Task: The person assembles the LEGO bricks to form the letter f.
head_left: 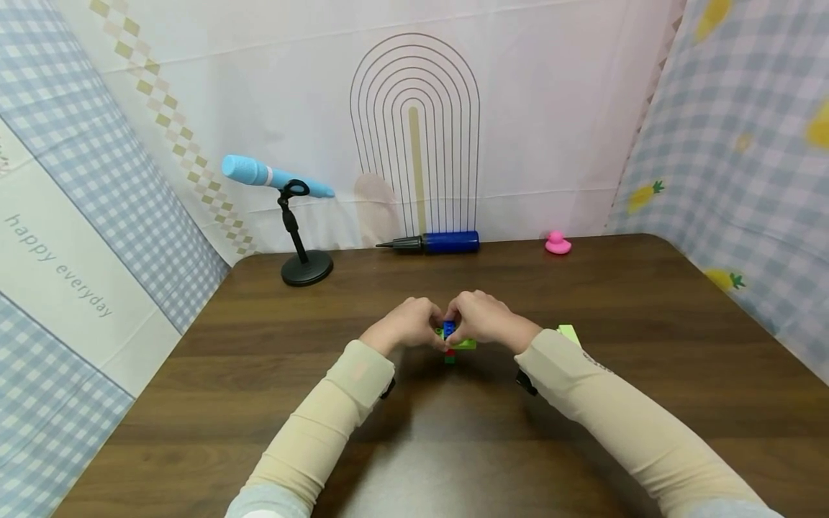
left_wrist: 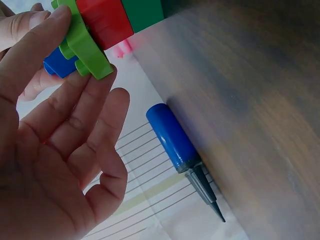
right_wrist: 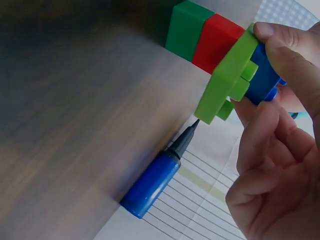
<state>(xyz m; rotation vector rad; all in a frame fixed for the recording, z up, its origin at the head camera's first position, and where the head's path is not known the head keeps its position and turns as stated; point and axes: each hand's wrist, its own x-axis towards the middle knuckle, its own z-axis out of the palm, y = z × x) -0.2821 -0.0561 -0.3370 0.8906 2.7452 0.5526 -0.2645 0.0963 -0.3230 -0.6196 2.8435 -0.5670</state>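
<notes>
My left grip (head_left: 411, 321) pinches the light-green block (right_wrist: 220, 90), my right grip (head_left: 482, 316) the blue block (right_wrist: 262, 79), stack (right_wrist: 218, 43) between them, mid-table (head_left: 272, 403)! Light, stiff plastic, I'd judge, slightly slick: squeeze flat sides, clear of the studs (right_wrist: 239, 90).

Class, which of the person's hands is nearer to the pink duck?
The right hand: it is on the near side of the pink duck and to its left. The left hand is likewise nearside, but farther left.

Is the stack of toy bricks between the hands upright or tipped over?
Upright: in the head view, the blue brick is topmost, with the light green brick, red brick and green brick below.
</notes>
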